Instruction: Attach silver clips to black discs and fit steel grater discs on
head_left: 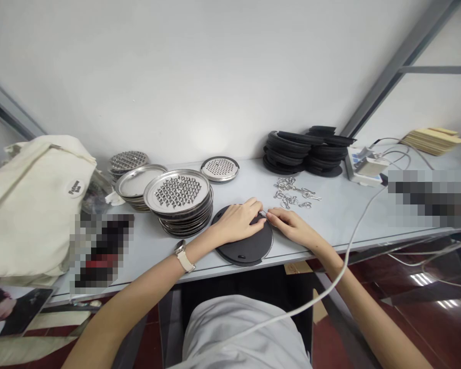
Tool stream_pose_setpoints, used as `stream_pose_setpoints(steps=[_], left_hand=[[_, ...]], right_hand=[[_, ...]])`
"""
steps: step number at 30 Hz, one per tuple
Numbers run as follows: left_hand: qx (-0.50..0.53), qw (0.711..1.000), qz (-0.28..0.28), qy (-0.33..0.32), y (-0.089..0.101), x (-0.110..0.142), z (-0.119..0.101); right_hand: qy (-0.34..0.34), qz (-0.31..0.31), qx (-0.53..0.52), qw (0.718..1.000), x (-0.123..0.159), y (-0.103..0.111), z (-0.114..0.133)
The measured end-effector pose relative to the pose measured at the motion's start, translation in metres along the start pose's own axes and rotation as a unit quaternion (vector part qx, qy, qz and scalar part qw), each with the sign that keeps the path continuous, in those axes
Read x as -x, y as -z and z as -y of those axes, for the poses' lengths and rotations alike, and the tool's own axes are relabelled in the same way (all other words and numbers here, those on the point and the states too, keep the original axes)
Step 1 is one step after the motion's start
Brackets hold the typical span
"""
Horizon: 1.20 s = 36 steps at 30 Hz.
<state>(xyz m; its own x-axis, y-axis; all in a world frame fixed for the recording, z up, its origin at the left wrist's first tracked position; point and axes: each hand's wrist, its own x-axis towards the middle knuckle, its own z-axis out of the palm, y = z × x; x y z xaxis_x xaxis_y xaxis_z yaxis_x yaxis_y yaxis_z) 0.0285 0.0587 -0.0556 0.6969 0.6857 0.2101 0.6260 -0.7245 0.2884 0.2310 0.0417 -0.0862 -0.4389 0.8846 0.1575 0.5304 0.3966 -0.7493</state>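
A black round plastic disc (pixel 245 249) lies flat at the front edge of the table. Over its upper part is my left hand (pixel 243 220), fingers curled and gripping near the far right rim. At that rim sits a small metal wire clip (pixel 263 213). My right hand (pixel 292 225) pinches the clip between thumb and finger, just right of the disc. Beyond my right hand, several loose wire clips (pixel 288 193) are scattered on the table. Left of the disc rises a stack of round metal graters (pixel 179 197), the top one with raised teeth.
Behind stand a flat perforated grater (pixel 220 168), metal discs (pixel 138 179) and stacks of black rings (pixel 288 148). A cream bag (pixel 34 205) fills the left. A power strip (pixel 363 169) is at right; a white cable (pixel 346 261) hangs across my right forearm.
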Motion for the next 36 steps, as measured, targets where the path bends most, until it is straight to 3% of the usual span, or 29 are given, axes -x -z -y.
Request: stream_pose_setpoints(steps=[36], left_hand=[[0.018,1.000,-0.017,-0.018,-0.0032,0.0000,0.0030]], right_hand=[[-0.013,0.010,-0.017,1.000,0.0005,0.0005,-0.0009]])
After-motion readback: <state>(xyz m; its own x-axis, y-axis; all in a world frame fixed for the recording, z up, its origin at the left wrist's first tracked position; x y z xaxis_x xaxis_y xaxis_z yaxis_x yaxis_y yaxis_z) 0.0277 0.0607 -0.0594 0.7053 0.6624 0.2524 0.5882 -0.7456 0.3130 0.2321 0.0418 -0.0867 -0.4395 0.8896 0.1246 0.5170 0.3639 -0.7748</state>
